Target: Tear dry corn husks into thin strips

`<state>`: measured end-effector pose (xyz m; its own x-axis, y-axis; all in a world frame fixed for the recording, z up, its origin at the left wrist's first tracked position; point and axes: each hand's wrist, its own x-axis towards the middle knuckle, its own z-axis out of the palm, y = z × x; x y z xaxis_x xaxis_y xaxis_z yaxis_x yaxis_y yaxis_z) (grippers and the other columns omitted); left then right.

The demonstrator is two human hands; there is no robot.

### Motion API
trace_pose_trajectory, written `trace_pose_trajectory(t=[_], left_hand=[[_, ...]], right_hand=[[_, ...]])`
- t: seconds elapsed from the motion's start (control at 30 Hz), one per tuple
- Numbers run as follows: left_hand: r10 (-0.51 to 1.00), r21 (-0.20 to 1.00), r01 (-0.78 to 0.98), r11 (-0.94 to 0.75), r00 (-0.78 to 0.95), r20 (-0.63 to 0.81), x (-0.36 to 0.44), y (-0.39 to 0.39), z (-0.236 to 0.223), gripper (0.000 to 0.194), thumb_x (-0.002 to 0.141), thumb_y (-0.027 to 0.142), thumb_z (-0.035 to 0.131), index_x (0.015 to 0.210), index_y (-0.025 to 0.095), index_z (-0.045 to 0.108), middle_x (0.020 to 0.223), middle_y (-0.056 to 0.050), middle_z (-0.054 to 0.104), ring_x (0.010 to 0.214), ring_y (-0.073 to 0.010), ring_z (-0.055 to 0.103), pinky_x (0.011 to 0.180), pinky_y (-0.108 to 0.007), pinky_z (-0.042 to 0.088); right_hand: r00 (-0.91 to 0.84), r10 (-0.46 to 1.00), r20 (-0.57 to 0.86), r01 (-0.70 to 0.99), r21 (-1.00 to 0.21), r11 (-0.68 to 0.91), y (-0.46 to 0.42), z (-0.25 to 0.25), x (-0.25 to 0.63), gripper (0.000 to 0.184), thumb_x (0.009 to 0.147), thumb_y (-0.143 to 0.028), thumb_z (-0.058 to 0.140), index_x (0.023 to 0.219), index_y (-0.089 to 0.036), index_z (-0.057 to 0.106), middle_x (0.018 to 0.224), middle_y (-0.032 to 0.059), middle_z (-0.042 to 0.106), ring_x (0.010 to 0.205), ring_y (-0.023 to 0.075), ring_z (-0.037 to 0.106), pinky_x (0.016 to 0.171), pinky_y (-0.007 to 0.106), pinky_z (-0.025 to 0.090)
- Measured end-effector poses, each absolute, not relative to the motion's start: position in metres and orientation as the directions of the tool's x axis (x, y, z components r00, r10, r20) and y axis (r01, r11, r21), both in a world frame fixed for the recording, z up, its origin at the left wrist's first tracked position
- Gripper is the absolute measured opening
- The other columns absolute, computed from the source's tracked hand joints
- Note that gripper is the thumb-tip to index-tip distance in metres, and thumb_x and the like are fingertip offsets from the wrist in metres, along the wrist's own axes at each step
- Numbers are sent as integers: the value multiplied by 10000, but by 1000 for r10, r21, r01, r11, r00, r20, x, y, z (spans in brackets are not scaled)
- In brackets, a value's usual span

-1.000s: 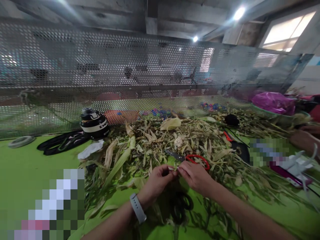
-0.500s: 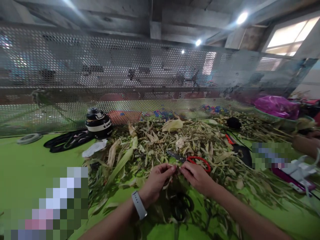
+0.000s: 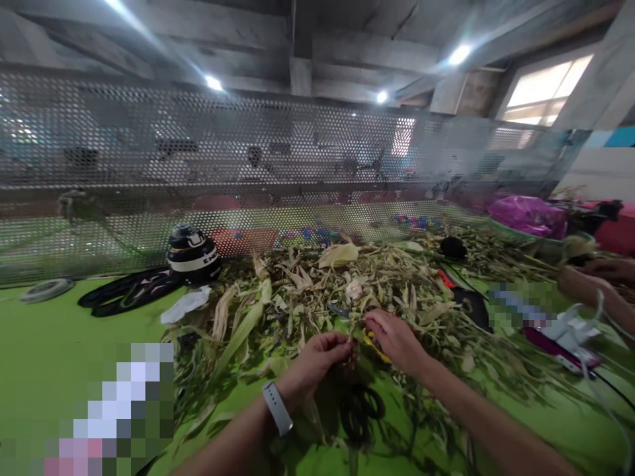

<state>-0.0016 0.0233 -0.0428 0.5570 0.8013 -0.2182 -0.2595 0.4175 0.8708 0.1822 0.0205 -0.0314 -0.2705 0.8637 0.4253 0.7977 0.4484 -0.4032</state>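
My left hand (image 3: 325, 354), with a pale watch strap at the wrist, has its thumb and fingers pinched together around a small bit I cannot make out. Just to its right, my right hand (image 3: 399, 340) is bent over with its fingertips together near some thin plant pieces; what they hold is hidden. A dark scissor blade (image 3: 338, 309) shows in the dry leaves and corn husks (image 3: 297, 281) beyond my hands. The handles are mostly covered by my right hand, and a yellow curved edge (image 3: 376, 347) shows beneath it. Below lies a dark looped object (image 3: 361, 411).
On the green surface (image 3: 119, 330), a black round container (image 3: 192, 256), black straps (image 3: 131, 291) and white plastic (image 3: 186, 304) lie left. Right are a black ball (image 3: 453, 248), a power strip (image 3: 563, 350), a purple bag (image 3: 528, 216) and another person's hands (image 3: 595, 284). Perforated metal (image 3: 278, 158) stands behind.
My right hand has moved up and slightly away from my left, now covering the red scissor handles. My left hand stays pinched. The whole view has shifted a little.
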Motion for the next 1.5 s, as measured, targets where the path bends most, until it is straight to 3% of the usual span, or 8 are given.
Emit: trace_pose_trajectory(t=[0.23, 0.43, 0.63, 0.8, 0.93, 1.13, 1.27, 1.5], left_hand=[[727, 876, -199, 440, 651, -218, -9, 25, -38, 273, 602, 365, 734, 705, 128, 644, 624, -25, 622, 551, -94, 556, 579, -208, 438], [637, 919, -56, 390, 737, -225, -15, 24, -29, 320, 634, 372, 705, 840, 129, 670, 775, -74, 678, 708, -146, 619, 716, -258, 458], [707, 971, -69, 228, 697, -117, -27, 32, -15, 404, 590, 117, 692, 982, 197, 638, 1063, -71, 637, 1006, -190, 552, 828, -283, 423], [866, 963, -152, 225, 484, -126, -35, 42, -7, 277, 728, 307, 605, 973, 180, 628, 955, -68, 660, 821, -134, 593, 670, -212, 422], [880, 969, -145, 200, 462, -112, -31, 41, -9, 330, 672, 373, 666, 933, 176, 620, 778, -10, 640, 632, -82, 554, 517, -167, 351], [934, 963, -220, 157, 351, -72, -28, 44, -14, 256, 660, 387, 668, 736, 154, 596, 655, 19, 582, 603, -80, 527, 513, -171, 346], [965, 958, -245, 147, 246, -85, -30, 48, -16, 250, 664, 378, 663, 743, 152, 588, 670, 16, 580, 598, -69, 513, 497, -161, 323], [935, 959, -218, 181, 341, -99, -31, 51, -22, 248, 633, 359, 695, 702, 146, 589, 611, 35, 544, 535, -59, 472, 470, -165, 297]], right_hand=[[-214, 857, 470, 809, -407, 425, 22, -12, 183, 220, 895, -239, 339, 797, -197, 532, 725, 41, 613, 670, 165, 578, 626, 270, 445], [-145, 875, 462, 766, -507, 395, 23, -3, 191, 210, 900, -280, 343, 826, -198, 521, 726, 21, 599, 616, 139, 567, 615, 255, 438], [-152, 921, 360, 648, -668, 368, 24, -2, 195, 203, 901, -327, 355, 835, -199, 498, 663, -14, 574, 522, 111, 555, 549, 231, 434], [-247, 923, 294, 624, -681, 384, 22, 0, 181, 211, 893, -317, 374, 802, -189, 515, 685, -9, 575, 518, 102, 550, 532, 220, 423], [-344, 901, 266, 649, -626, 433, 21, -1, 163, 219, 884, -312, 395, 780, -186, 541, 665, -6, 552, 579, 116, 536, 567, 225, 409], [-206, 941, 267, 538, -773, 337, 18, -6, 147, 181, 835, -348, 477, 881, -174, 496, 722, 4, 547, 641, 123, 518, 582, 220, 408], [-310, 938, 156, 520, -798, 304, 16, -5, 143, 111, 792, -279, 520, 806, -169, 509, 695, -12, 530, 622, 112, 481, 558, 207, 382], [-346, 926, 150, 532, -782, 325, 22, -9, 143, 127, 808, -248, 489, 792, -154, 572, 708, -1, 581, 665, 124, 517, 609, 213, 396]])
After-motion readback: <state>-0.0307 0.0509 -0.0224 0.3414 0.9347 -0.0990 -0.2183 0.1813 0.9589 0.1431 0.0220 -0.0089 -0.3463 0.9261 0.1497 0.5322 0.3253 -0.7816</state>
